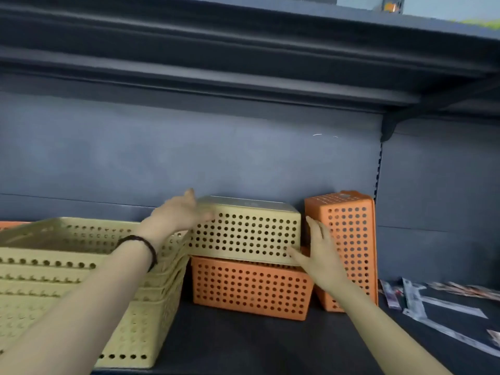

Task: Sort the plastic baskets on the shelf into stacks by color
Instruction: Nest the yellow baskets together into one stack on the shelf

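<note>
A yellow basket [249,234] lies upside down on top of an upside-down orange basket [251,286] at the back of the dark shelf [243,345]. My left hand [180,212] rests spread on the yellow basket's upper left corner. My right hand [320,250] touches its lower right corner with fingers apart. A second orange basket [351,234] stands on its end just right of them, behind my right hand. A stack of several nested yellow baskets [81,269] stands upright at the left, under my left forearm.
A sliver of another orange basket [10,224] shows at the far left edge. Flat plastic packets [422,301] lie on the shelf at the right. A dark upper shelf [243,63] hangs overhead. The grey back panel [216,152] closes the rear.
</note>
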The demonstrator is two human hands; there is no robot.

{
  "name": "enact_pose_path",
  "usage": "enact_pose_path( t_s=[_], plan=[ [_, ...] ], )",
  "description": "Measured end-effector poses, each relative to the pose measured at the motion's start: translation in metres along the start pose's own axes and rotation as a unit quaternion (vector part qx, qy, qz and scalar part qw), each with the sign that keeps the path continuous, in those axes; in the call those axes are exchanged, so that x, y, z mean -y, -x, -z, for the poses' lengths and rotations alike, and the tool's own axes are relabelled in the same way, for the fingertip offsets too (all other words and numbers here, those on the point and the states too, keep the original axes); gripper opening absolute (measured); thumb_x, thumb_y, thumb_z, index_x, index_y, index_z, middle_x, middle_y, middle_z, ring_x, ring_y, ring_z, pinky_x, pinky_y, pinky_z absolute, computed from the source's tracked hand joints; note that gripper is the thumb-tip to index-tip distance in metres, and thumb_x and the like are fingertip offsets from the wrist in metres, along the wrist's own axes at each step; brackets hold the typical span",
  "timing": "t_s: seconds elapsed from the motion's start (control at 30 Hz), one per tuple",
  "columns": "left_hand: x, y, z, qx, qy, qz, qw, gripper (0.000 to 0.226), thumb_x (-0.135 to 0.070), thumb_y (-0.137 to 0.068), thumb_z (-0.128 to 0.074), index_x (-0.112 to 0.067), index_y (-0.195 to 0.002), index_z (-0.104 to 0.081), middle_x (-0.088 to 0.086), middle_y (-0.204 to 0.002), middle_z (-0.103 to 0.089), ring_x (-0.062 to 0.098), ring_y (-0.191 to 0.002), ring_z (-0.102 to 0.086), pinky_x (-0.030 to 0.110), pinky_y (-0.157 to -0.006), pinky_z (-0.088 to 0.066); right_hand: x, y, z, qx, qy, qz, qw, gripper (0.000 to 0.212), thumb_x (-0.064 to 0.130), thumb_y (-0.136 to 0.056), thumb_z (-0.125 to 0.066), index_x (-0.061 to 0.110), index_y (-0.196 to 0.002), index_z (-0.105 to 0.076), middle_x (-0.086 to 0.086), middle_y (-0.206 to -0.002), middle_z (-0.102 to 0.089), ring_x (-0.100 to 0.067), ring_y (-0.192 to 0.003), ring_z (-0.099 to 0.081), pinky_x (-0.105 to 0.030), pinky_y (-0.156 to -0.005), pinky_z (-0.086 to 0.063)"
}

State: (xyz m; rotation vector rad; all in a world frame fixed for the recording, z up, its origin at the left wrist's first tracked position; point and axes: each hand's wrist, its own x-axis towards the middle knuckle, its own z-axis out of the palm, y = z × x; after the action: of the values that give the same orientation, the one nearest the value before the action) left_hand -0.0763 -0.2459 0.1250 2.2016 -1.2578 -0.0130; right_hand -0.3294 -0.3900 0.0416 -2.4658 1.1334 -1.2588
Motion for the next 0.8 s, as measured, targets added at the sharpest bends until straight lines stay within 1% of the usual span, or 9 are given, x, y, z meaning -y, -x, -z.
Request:
enact_pose_path(
  t_s=[0.03,0.13,0.23,0.3,0.37,0.47,0.57,0.63,0.8],
  plan=[
    [0.001,-0.005,-0.003,0.005,-0.013,0.024,1.0,0.097,-0.061,-0.08,-0.058,-0.011,-0.152,-0.014,0.015,-0.151,-0.038,0.034,-0.136,-0.039,0.044,-0.107,-0.037,-0.006,-0.003,0.0,0.011,-0.006,-0.003,1.0,0.089,0.042,-0.085,-0.068,0.014,-0.154,-0.02,-0.006,-0.157,-0.031,-0.022,-0.144,-0.029,-0.039,-0.114,-0.03],
    [0.004,-0.012,-0.009,0.021,-0.033,0.046,0.998,0.086,-0.064,-0.079,-0.056,-0.01,-0.144,-0.038,0.011,-0.148,-0.044,0.03,-0.132,-0.044,0.042,-0.106,-0.039,-0.017,-0.009,-0.004,0.069,-0.02,-0.012,0.997,0.087,0.043,-0.088,-0.064,0.011,-0.154,-0.019,-0.006,-0.147,-0.048,-0.021,-0.134,-0.045,-0.033,-0.105,-0.039],
    [0.008,-0.017,-0.014,0.064,0.011,0.018,0.998,0.089,-0.067,-0.066,-0.063,-0.014,-0.137,-0.051,0.006,-0.14,-0.055,0.023,-0.124,-0.054,0.038,-0.105,-0.042,-0.023,-0.012,-0.013,0.109,-0.087,0.004,0.99,0.067,0.038,-0.089,-0.065,0.016,-0.146,-0.036,0.008,-0.125,-0.061,-0.008,-0.114,-0.059,-0.021,-0.094,-0.046],
    [0.006,-0.014,-0.013,0.09,0.073,-0.002,0.993,0.063,-0.048,-0.076,-0.071,-0.017,-0.129,-0.058,0.001,-0.132,-0.061,0.017,-0.117,-0.058,0.034,-0.104,-0.043,-0.022,-0.014,-0.017,0.109,-0.141,0.013,0.984,0.061,0.038,-0.087,-0.068,0.025,-0.139,-0.04,0.017,-0.116,-0.059,0.006,-0.099,-0.057,-0.015,-0.086,-0.047],
    [0.006,-0.011,-0.011,0.1,0.131,-0.016,0.986,0.048,-0.021,-0.085,-0.07,-0.014,-0.13,-0.054,-0.006,-0.133,-0.056,0.012,-0.116,-0.054,0.025,-0.099,-0.039,-0.02,-0.015,-0.017,0.089,-0.184,0.019,0.979,0.063,0.037,-0.085,-0.071,0.033,-0.138,-0.038,0.021,-0.115,-0.059,0.01,-0.097,-0.054,-0.011,-0.084,-0.045],
    [0.007,-0.011,-0.011,0.095,0.167,-0.035,0.981,0.061,-0.007,-0.083,-0.07,-0.011,-0.138,-0.044,-0.01,-0.127,-0.047,0.006,-0.115,-0.044,0.018,-0.094,-0.033,-0.018,-0.02,-0.015,0.061,-0.244,0.035,0.967,0.072,0.034,-0.082,-0.075,0.05,-0.133,-0.027,0.032,-0.113,-0.057,0.014,-0.101,-0.055,-0.009,-0.084,-0.043],
    [0.01,-0.016,-0.011,0.074,0.168,-0.049,0.982,0.074,-0.005,-0.078,-0.075,-0.013,-0.143,-0.039,-0.011,-0.133,-0.044,0.003,-0.12,-0.039,0.019,-0.099,-0.028,-0.019,-0.029,-0.011,0.045,-0.295,0.042,0.954,0.082,0.03,-0.079,-0.077,0.046,-0.143,-0.028,0.027,-0.123,-0.06,0.01,-0.112,-0.056,-0.021,-0.092,-0.045],
    [0.01,-0.015,-0.009,0.058,0.175,-0.057,0.981,0.082,-0.008,-0.076,-0.078,-0.017,-0.146,-0.035,-0.009,-0.141,-0.043,0.005,-0.128,-0.037,0.022,-0.103,-0.026,-0.02,-0.035,-0.007,0.041,-0.325,0.044,0.944,0.09,0.025,-0.079,-0.078,0.042,-0.149,-0.024,0.025,-0.128,-0.058,0.009,-0.116,-0.054,-0.022,-0.096,-0.043],
    [0.006,-0.011,-0.009,0.023,0.217,-0.096,0.971,0.102,-0.007,-0.073,-0.08,-0.027,-0.152,-0.018,-0.016,-0.144,-0.03,0.009,-0.141,-0.022,0.028,-0.109,-0.021,-0.02,-0.042,-0.003,0.026,-0.365,0.05,0.929,0.093,0.015,-0.079,-0.079,0.039,-0.15,-0.024,0.046,-0.124,-0.045,0.028,-0.115,-0.039,-0.008,-0.094,-0.032]
  ],
)
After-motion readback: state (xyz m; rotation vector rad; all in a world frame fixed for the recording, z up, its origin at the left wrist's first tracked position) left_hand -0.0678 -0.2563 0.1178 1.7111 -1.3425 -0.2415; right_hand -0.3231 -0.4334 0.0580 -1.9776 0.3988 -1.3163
